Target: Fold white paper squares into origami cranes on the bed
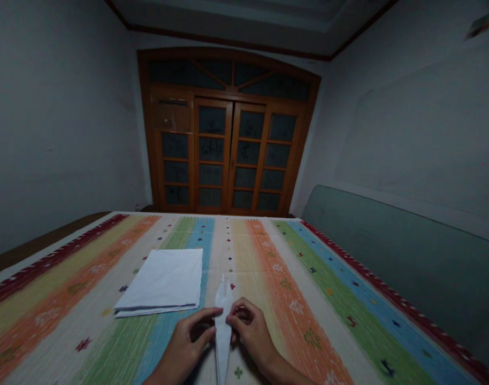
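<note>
A narrow folded white paper shape (223, 310) lies on the striped cloth (308, 299), pointing away from me. My left hand (188, 345) pinches its left side near the middle, fingers curled. From the other side, my right hand (250, 331) pinches the same spot with fingers bent onto the paper. A stack of flat white paper sheets (164, 280) rests just beyond and to the left of my left hand, untouched.
The multicoloured striped cloth covers a wide surface with a dark red border. A green padded panel (409, 267) runs along the right side. Wooden glazed doors (228, 155) stand at the far end between plain walls. The room is dim.
</note>
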Motion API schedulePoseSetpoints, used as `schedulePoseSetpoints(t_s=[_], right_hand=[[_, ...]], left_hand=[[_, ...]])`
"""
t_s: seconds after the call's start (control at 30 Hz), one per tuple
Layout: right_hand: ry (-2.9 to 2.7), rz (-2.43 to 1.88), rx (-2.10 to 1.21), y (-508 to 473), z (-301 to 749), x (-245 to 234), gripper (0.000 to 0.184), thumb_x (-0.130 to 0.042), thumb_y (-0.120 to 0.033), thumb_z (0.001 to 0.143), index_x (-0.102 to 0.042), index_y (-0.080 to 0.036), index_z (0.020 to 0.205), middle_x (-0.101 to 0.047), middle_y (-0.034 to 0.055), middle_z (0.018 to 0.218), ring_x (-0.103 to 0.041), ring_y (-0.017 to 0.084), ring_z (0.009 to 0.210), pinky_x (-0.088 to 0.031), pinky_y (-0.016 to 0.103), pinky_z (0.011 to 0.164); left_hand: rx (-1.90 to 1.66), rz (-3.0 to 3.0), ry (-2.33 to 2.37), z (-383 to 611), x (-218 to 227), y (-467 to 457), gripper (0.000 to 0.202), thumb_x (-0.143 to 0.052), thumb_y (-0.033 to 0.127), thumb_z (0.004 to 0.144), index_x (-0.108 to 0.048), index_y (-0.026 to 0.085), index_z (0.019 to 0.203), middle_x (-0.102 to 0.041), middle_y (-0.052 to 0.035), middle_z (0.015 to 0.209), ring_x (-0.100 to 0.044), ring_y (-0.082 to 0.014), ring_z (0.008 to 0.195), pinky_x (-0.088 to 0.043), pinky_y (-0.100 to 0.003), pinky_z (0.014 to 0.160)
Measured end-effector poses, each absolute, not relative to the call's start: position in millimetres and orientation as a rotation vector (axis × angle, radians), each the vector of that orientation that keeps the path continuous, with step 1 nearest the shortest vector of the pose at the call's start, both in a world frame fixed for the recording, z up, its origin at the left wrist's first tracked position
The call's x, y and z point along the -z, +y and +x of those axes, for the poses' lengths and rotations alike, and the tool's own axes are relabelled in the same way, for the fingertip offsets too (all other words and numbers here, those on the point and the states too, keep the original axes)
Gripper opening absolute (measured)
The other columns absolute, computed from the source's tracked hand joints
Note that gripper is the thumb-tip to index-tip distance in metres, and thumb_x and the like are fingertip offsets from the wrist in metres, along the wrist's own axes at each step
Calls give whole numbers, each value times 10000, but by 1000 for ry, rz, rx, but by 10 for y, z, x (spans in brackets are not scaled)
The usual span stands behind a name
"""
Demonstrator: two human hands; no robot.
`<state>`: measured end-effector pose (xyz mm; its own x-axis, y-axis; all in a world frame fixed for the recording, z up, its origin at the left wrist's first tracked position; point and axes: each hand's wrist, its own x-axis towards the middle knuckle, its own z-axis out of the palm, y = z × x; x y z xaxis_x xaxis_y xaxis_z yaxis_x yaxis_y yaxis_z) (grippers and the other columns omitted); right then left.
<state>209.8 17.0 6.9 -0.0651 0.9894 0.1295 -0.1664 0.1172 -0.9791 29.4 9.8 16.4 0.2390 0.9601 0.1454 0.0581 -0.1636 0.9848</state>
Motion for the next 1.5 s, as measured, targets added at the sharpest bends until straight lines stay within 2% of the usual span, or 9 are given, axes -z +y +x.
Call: schedulePoseSetpoints(t_s=[0.1, 0.2, 0.43, 0.57, 0.67, 0.97, 1.13, 1.27, 1.5], right_hand=[[-1237, -913, -1216, 162, 2141, -85, 414, -789, -571, 743, -701, -167, 764, -659, -1, 651, -594, 134, 509, -471, 237, 498], [-1241, -840, -1241, 137, 2173, -77, 390, -761, -547, 787, -756, -167, 875, -691, 18, 709, -615, 149, 577, -495, 258, 567], [-1269, -763, -1300, 112, 2180, -39, 349, -818, -411, 748, -751, -183, 1004, -748, 70, 880, -698, 218, 765, -546, 305, 658], [-1279, -755, -1318, 118, 2195, -30, 357, -810, -406, 749, -747, -184, 1021, -750, 65, 859, -702, 217, 739, -554, 322, 666], [-1290, -761, -1331, 115, 2202, -32, 397, -815, -432, 744, -739, -183, 1044, -763, 85, 904, -722, 245, 806, -565, 346, 707], [-1368, -766, -1260, 92, 2193, -32, 363, -799, -475, 784, -754, -189, 1004, -742, 79, 907, -707, 252, 903, -548, 363, 817], [-1378, -808, -1219, 101, 2181, -2, 423, -790, -538, 783, -755, -176, 999, -747, 81, 872, -700, 225, 795, -540, 324, 723], [-1333, -878, -1239, 109, 2151, -1, 435, -820, -548, 747, -765, -166, 949, -748, 67, 787, -691, 207, 706, -528, 292, 644], [-1372, -962, -1116, 100, 2127, -39, 412, -800, -576, 751, -807, -164, 763, -778, 87, 754, -718, 241, 741, -554, 322, 725]], left_hand=[[-1098, 1457, 1012, 287, -192, 97, 360, -774, 385, 742, -802, 188, 1042, -802, -115, 959, -733, -295, 900, -580, -379, 838], [-1123, 1423, 958, 286, -227, 98, 413, -790, 439, 730, -796, 180, 1052, -804, -128, 972, -735, -312, 922, -581, -393, 843], [-1159, 1394, 905, 280, -208, 102, 449, -815, 409, 716, -783, 177, 1100, -797, -122, 927, -734, -291, 833, -587, -366, 750], [-1160, 1396, 940, 286, -195, 104, 445, -817, 408, 705, -786, 191, 1091, -794, -98, 888, -729, -284, 830, -589, -359, 749], [-1159, 1405, 929, 285, -201, 105, 486, -824, 457, 693, -785, 185, 1095, -791, -105, 911, -720, -286, 849, -580, -352, 752], [-1150, 1416, 860, 240, -123, 102, 483, -787, 478, 750, -753, 204, 1146, -775, -91, 970, -708, -293, 919, -550, -331, 775], [-1142, 1407, 835, 254, -113, 105, 460, -788, 479, 764, -753, 206, 1132, -773, -91, 966, -706, -289, 914, -554, -323, 756], [-1161, 1387, 883, 289, -142, 112, 442, -826, 481, 723, -771, 196, 1056, -778, -96, 961, -716, -288, 892, -561, -299, 703], [-1166, 1457, 1065, 320, -145, 92, 283, -804, 443, 736, -789, 175, 826, -775, -58, 791, -719, -258, 794, -553, -288, 721]])
